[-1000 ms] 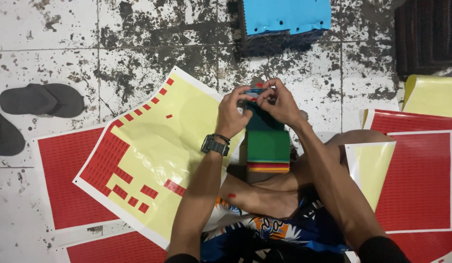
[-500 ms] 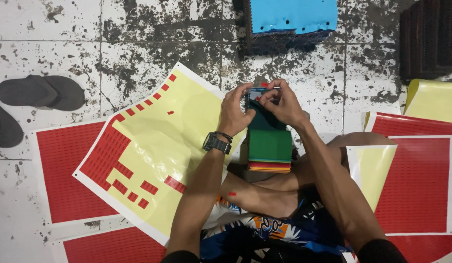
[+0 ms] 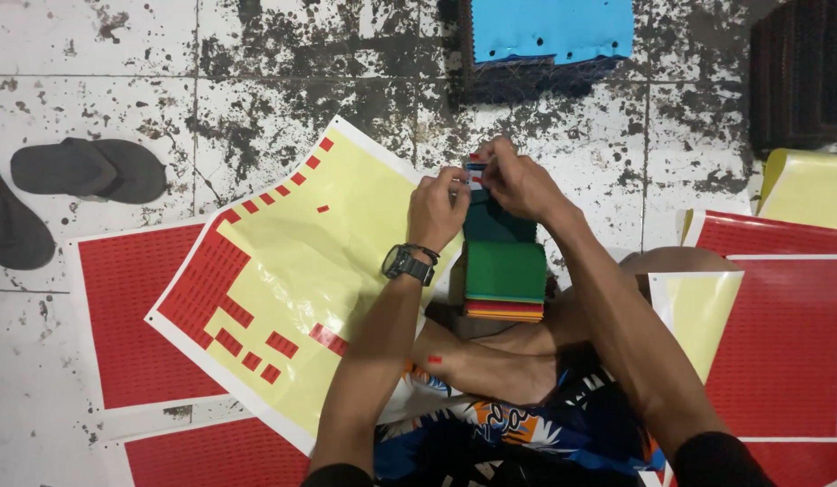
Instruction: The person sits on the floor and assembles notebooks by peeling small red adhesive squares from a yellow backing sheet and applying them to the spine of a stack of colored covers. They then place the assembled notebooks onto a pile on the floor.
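Bare speckled floor tile (image 3: 283,81) lies open from 10 to 12 o'clock, broken only by a pair of dark sandals (image 3: 89,169) near the left edge at 9 o'clock. Low and to both sides the floor is covered with sheets.

The left hand (image 3: 438,209) and right hand (image 3: 517,180) meet just above centre, fingertips pinched together on a small red sticker (image 3: 475,170); both grips are clenched on it. Just below them, at 6 o'clock from the hands, a stack of green-topped pads (image 3: 506,271) with red and yellow edges rests on the person's crossed legs.

A yellow backing sheet (image 3: 301,271) with a few red rectangular labels left on it lies tilted at 8 o'clock, overlapping a full red label sheet (image 3: 121,316). More red sheets (image 3: 779,343) lie at 4 o'clock, with a curled yellow sheet (image 3: 810,189) at 2 o'clock.

At 12 o'clock a dark crate (image 3: 544,77) holds blue sheets (image 3: 553,27). A dark slatted object (image 3: 801,72) sits at 1 o'clock.
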